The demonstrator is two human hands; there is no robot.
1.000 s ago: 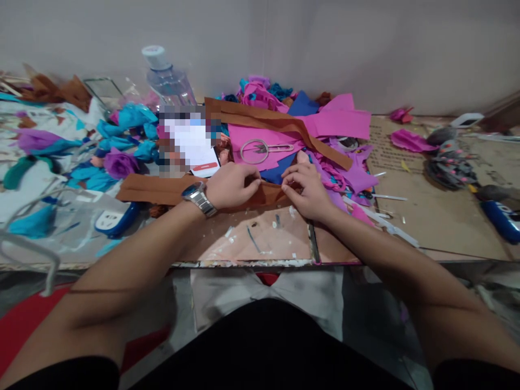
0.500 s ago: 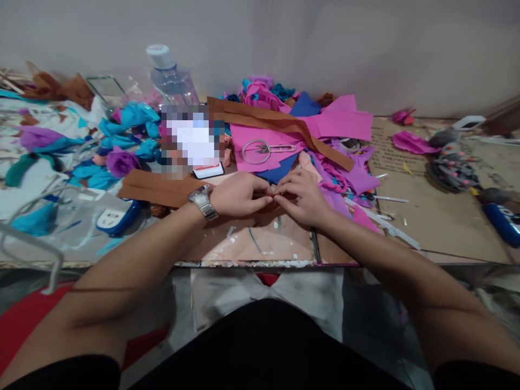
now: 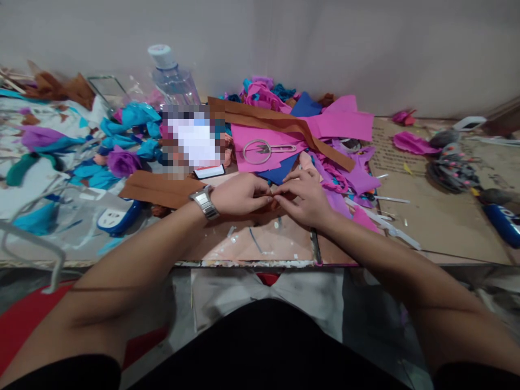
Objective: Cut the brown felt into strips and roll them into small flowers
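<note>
My left hand [image 3: 241, 194], with a metal watch [image 3: 205, 202] on its wrist, and my right hand [image 3: 305, 198] meet fingertip to fingertip above the front of the table. Thumbs and fingers of both are pinched on a small piece of brown paper [image 3: 271, 208], mostly covered by the fingers. Just behind the hands lie thread snips [image 3: 260, 151] on pink paper [image 3: 325, 127], beside a blue paper piece [image 3: 280, 171]. A folded brown paper strip [image 3: 162, 188] reaches to the left wrist. Beyond the right fingers is a pale peach paper piece [image 3: 309, 164].
A phone [image 3: 209, 171], its screen blurred out, leans before a clear bottle [image 3: 174, 84]. Blue and purple paper flowers [image 3: 124, 161] and a power socket [image 3: 114, 218] are at left. Cardboard [image 3: 398, 216], a dark bundle of stems [image 3: 453, 170] and a blue can [image 3: 504, 222] lie right.
The fingertips have shifted slightly against each other, and more of the brown paper shows below them. The hands stay in the same place; the view has moved a little.
</note>
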